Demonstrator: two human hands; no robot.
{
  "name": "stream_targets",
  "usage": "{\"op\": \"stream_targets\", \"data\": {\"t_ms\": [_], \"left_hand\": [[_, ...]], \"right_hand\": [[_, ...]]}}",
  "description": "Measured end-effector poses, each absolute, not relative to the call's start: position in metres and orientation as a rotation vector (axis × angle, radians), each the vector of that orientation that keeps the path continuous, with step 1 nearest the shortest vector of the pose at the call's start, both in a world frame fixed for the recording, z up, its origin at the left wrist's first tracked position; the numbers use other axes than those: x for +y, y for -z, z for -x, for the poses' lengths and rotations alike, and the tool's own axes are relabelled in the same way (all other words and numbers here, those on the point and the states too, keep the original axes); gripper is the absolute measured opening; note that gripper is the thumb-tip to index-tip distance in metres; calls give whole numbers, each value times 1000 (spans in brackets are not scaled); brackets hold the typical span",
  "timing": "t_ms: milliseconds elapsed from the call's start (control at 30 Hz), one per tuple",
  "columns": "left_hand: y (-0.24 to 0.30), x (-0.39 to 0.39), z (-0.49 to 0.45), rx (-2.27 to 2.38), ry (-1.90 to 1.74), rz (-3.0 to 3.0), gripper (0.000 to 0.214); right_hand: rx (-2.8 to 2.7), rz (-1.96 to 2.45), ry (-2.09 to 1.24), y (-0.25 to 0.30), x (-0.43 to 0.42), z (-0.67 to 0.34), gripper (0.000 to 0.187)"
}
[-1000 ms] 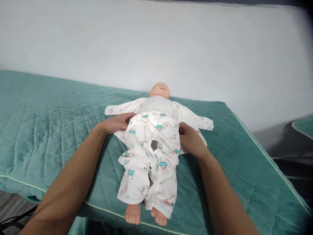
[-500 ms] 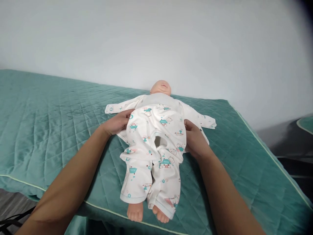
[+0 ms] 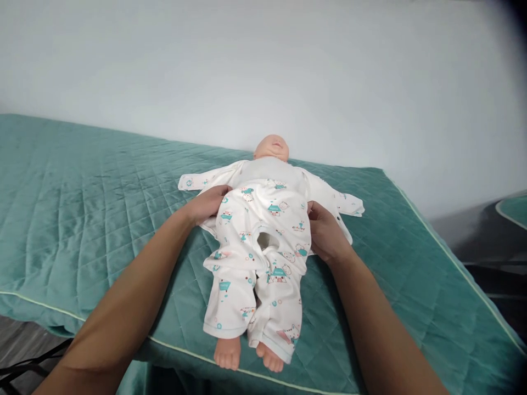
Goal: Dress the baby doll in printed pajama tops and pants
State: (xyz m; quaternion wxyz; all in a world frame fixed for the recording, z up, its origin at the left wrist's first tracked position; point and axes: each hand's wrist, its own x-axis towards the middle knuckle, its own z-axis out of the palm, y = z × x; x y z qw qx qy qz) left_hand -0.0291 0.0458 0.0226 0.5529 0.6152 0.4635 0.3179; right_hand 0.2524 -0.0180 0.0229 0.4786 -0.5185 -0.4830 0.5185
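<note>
A baby doll (image 3: 272, 149) lies on its back, its head toward the wall and its bare feet toward me. White baby pants (image 3: 242, 258) with teal and pink prints cover its legs and hips, with an oval opening at the crotch. Under them, a matching white top (image 3: 325, 195) lies spread, its sleeves out to both sides. At the left edge of the waist, my left hand (image 3: 209, 204) grips the pants, fingertips partly hidden. My right hand (image 3: 328, 231) pinches the opposite side of the waist, its fingers curled against the cloth.
A green quilted cover (image 3: 102, 208) with pale piping lies under the doll, its front edge just below the doll's feet. Behind rises a plain pale wall (image 3: 263, 66). Black metal legs (image 3: 33, 365) show at the lower left, and another green surface (image 3: 514, 208) at the right.
My left hand has shifted slightly right and inward along the waist. The waist of the pants looks a little narrower, while the doll stays in place.
</note>
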Motion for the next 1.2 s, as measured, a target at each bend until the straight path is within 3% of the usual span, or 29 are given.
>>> {"op": "stream_targets", "data": {"t_ms": [200, 367, 600, 800, 1200], "left_hand": [[-39, 37, 27, 969, -617, -1387, 22], [-31, 36, 21, 941, -748, -1240, 31], [-19, 37, 15, 828, -863, -1188, 41], [-18, 36, 13, 902, -885, -1179, 45], [-16, 37, 7, 902, -948, -1158, 29]], "right_hand": [[-1132, 1300, -1272, -27, -20, -249, 47], [-1130, 1350, -1179, -29, -21, -251, 51], [-1295, 1291, -985, -37, -26, -248, 36], [-1263, 1275, -1129, -31, -23, -254, 39], [-1301, 1307, -1073, -30, -19, -255, 31]]}}
